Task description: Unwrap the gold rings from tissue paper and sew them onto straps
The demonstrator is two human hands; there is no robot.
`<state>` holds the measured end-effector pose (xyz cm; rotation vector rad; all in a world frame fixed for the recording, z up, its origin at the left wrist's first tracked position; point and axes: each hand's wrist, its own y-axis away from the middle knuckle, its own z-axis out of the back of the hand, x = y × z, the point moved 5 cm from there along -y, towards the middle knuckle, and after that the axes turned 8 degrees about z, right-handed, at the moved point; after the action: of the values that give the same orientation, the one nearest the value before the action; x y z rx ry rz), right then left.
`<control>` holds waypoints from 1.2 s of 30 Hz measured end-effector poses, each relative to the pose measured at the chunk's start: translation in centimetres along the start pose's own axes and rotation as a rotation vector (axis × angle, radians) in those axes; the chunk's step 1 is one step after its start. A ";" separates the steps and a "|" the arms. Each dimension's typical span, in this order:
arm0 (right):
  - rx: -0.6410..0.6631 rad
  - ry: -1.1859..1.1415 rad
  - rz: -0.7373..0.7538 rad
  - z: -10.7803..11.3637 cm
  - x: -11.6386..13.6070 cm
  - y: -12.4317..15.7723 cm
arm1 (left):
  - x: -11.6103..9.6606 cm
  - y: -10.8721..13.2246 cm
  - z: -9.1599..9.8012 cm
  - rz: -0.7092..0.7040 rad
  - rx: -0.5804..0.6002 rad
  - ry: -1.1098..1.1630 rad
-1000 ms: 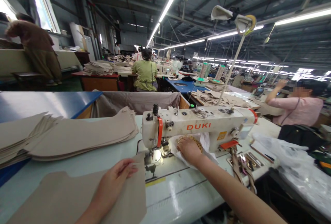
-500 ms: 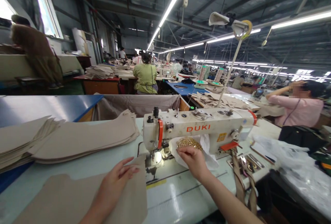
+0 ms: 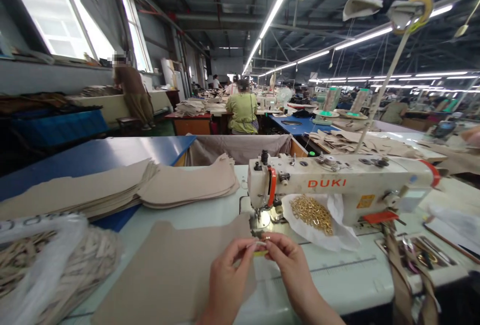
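Note:
My left hand (image 3: 229,274) is closed, pinching a short pale strip (image 3: 258,243) that bridges to the other hand. The fingertips of my right hand (image 3: 291,267) pinch a small gold metal ring (image 3: 267,238) at the strip's right end; the fingers partly hide both. Under my left hand lies a flat beige fabric panel (image 3: 176,270). Behind my hands stands a white sewing machine (image 3: 330,177), its needle area just beyond the panel's upper right corner. A heap of gold metal rings (image 3: 312,215) rests on white sheeting (image 3: 345,235) beneath the machine arm.
Stacked beige panels (image 3: 187,185) lie at the left. A plastic bag (image 3: 56,265) of beige strips sits front left. Right of the machine are a tool tray (image 3: 431,255) and hanging beige straps (image 3: 399,275). A co-worker in green (image 3: 242,110) sits ahead.
My right hand has come from the heap of gold rings to meet my left hand, now with a ring. My left hand has lifted toward it, pinching a strip. The view has turned left.

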<state>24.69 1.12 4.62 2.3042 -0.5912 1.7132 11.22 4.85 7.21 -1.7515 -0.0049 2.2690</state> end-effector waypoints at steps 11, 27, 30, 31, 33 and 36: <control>0.008 0.117 0.154 -0.3 -0.1 1.2 | 0.3 0.8 0.4 0.004 -0.105 0.013; 0.276 0.565 0.297 -0.7 1.3 2.5 | 2.5 0.9 0.1 0.314 0.167 0.051; 0.251 0.452 0.208 -0.3 0.9 1.9 | 3.5 0.7 -0.3 0.436 0.288 0.184; 0.244 0.400 0.177 -0.2 0.5 1.7 | 3.9 0.8 -0.6 0.463 0.317 0.233; 0.266 0.272 0.098 -0.2 -0.6 1.3 | 4.7 1.0 -1.0 0.496 0.355 0.311; 0.345 0.096 -0.031 -0.4 -2.6 1.0 | 5.6 1.3 -1.1 0.511 0.378 0.377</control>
<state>23.31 0.90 2.20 2.4140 -0.2549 2.0327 10.70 4.64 1.42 -2.0896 0.9768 1.9993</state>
